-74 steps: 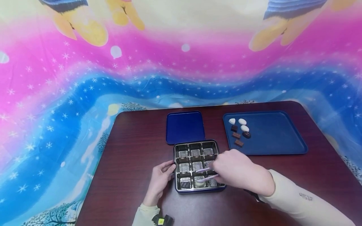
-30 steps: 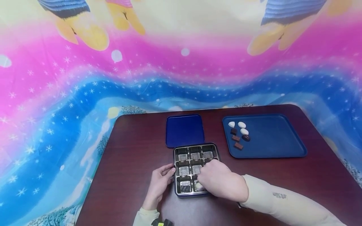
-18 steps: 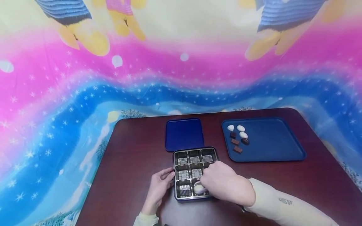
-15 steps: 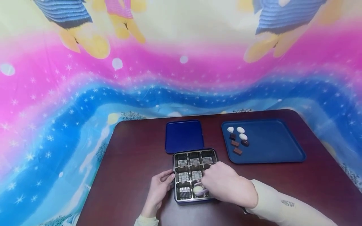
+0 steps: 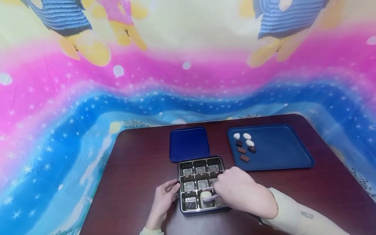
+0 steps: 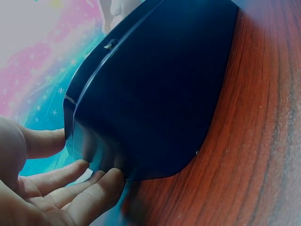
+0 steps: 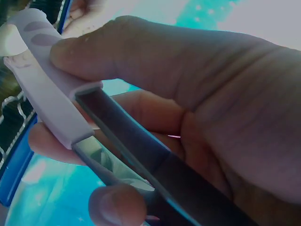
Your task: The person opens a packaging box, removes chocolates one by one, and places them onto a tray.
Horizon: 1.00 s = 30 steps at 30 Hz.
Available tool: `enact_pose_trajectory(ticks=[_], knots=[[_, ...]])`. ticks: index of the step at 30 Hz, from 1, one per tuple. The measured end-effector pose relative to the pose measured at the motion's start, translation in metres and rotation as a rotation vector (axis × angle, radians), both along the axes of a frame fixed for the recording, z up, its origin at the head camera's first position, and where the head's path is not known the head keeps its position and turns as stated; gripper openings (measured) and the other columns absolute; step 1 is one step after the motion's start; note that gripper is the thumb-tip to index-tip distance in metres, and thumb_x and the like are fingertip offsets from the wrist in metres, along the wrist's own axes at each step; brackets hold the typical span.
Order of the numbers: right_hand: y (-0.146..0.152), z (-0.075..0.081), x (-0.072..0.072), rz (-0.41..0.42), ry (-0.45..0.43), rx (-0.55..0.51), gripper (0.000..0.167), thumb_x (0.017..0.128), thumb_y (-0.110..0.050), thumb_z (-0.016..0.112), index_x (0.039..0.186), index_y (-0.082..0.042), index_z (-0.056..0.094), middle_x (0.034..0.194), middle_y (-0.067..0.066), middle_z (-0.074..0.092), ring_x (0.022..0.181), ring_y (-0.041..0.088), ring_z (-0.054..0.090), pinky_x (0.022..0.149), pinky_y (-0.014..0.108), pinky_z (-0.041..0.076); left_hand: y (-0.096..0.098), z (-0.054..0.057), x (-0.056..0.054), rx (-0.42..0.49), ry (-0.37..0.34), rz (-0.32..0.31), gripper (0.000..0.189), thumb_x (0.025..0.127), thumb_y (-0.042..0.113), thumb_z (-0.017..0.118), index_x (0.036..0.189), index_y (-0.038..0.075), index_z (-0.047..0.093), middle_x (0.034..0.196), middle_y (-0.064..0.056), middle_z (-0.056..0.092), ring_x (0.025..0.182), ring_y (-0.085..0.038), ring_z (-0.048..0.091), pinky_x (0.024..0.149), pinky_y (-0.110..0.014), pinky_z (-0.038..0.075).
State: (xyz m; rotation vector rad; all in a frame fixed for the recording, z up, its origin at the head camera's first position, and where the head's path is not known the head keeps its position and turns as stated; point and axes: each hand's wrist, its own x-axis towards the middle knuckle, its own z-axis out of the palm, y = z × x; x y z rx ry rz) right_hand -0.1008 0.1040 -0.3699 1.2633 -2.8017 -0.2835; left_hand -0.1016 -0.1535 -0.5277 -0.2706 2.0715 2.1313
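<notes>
My right hand point(image 5: 241, 192) grips lilac-tipped metal tongs point(image 7: 54, 99), thumb on one arm and fingers on the other. Between the tong tips sits a round whitish chocolate point(image 5: 205, 195), above the front middle compartment of a blue tin box point(image 5: 180, 169). The box has a dark divided liner. A dark chocolate piece point(image 5: 190, 205) lies in its front left compartment. At the box's left side my left hand point(image 5: 163, 200) holds the wall; the left wrist view has its thumb at the rim and fingertips against the side. My right hand partly hides the box's right compartments.
A flat blue lid point(image 5: 189, 143) lies behind the box. On the right stands a blue tray point(image 5: 282, 147) with several white, brown and dark chocolates near its left end. The brown table point(image 5: 141, 156) carries everything; a printed cloth point(image 5: 188, 85) hangs behind.
The tongs have gone down around the whitish chocolate, closed on it and come up slightly with it. My left hand keeps its place on the box. The head view has tilted upward.
</notes>
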Motion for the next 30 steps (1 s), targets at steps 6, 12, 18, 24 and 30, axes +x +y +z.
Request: enact_pose_trajectory(ticks=[6,12,18,24,30], knots=[[0.016,0.008,0.000,-0.036,0.018,-0.057,0.027,0.075,-0.024,0.079,0.057,-0.022,0.059,0.050,-0.010,0.043,0.045,0.009,0.036,0.039,0.029,0.033,-0.001,-0.002,0.003,0.015,-0.007,-0.002,0.048,0.102,0.010,0.060,0.137,-0.021,0.046,0.131,-0.038,0.057,0.106,-0.031,0.069,0.082,-0.038,0.060],[0.037,0.015,-0.009,-0.096,0.030,-0.089,0.024,0.075,-0.031,0.082,0.066,-0.023,0.061,0.053,-0.012,0.046,0.047,0.009,0.040,0.041,0.032,0.036,-0.001,0.000,0.004,0.015,-0.009,0.003,0.048,0.102,0.009,0.059,0.136,-0.021,0.046,0.129,-0.037,0.058,0.104,-0.029,0.069,0.080,-0.036,0.060],[0.065,0.025,-0.023,-0.231,0.031,-0.104,0.023,0.077,-0.033,0.081,0.069,-0.024,0.061,0.056,-0.010,0.046,0.048,0.012,0.040,0.042,0.036,0.040,-0.001,0.000,0.004,0.019,-0.006,0.004,0.048,0.102,0.010,0.060,0.136,-0.021,0.047,0.128,-0.036,0.060,0.103,-0.028,0.069,0.079,-0.034,0.060],[0.096,0.037,-0.042,-0.402,-0.071,-0.102,0.016,0.082,-0.033,0.081,0.076,-0.024,0.069,0.059,-0.008,0.048,0.052,0.014,0.043,0.044,0.033,0.036,-0.001,0.000,0.002,0.019,-0.003,0.002,0.048,0.102,0.011,0.061,0.136,-0.020,0.047,0.128,-0.036,0.060,0.103,-0.028,0.069,0.078,-0.035,0.060],[0.124,0.037,-0.064,-0.514,-0.185,-0.079,0.018,0.084,-0.035,0.082,0.081,-0.021,0.071,0.062,-0.007,0.053,0.055,0.014,0.046,0.046,0.032,0.039,0.000,0.002,0.002,0.029,-0.006,0.003,0.047,0.101,0.010,0.061,0.136,-0.020,0.048,0.127,-0.035,0.061,0.101,-0.028,0.069,0.078,-0.034,0.060]])
